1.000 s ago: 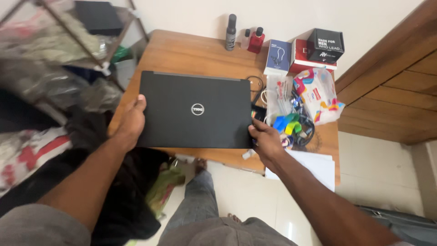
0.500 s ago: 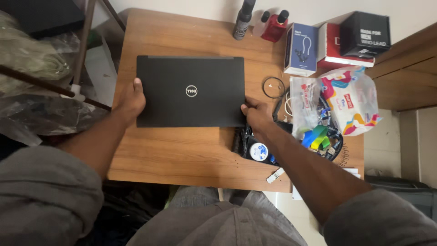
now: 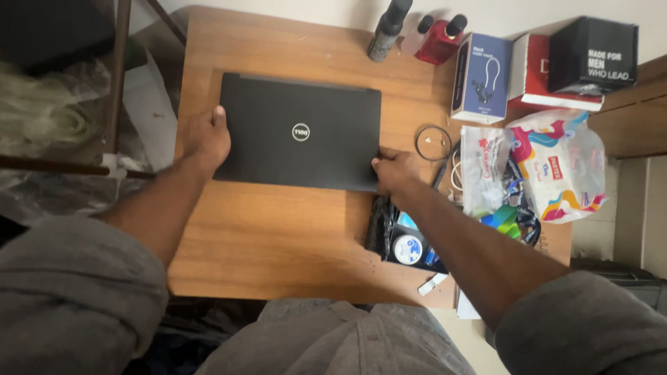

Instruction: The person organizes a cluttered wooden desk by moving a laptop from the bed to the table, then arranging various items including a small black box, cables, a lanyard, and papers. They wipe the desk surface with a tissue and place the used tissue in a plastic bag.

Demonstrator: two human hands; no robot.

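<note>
A closed black laptop (image 3: 299, 132) lies flat on the wooden table (image 3: 278, 236), lid up with a round logo in its middle. My left hand (image 3: 205, 135) grips its left edge, thumb on the lid. My right hand (image 3: 394, 170) grips its near right corner. Both forearms reach in from the bottom of the view over my grey-clad lap.
Right of the laptop lie a black wire ring (image 3: 433, 142), plastic bags of small items (image 3: 549, 167), a blue box (image 3: 483, 78), a red box (image 3: 549, 73) and a black box (image 3: 592, 55). Bottles (image 3: 386, 29) stand at the far edge. A metal rack (image 3: 62, 104) stands left.
The laptop has been moved farther onto the table, away from its near edge, with both hands still on its sides. The view has shifted to look more straight down.
</note>
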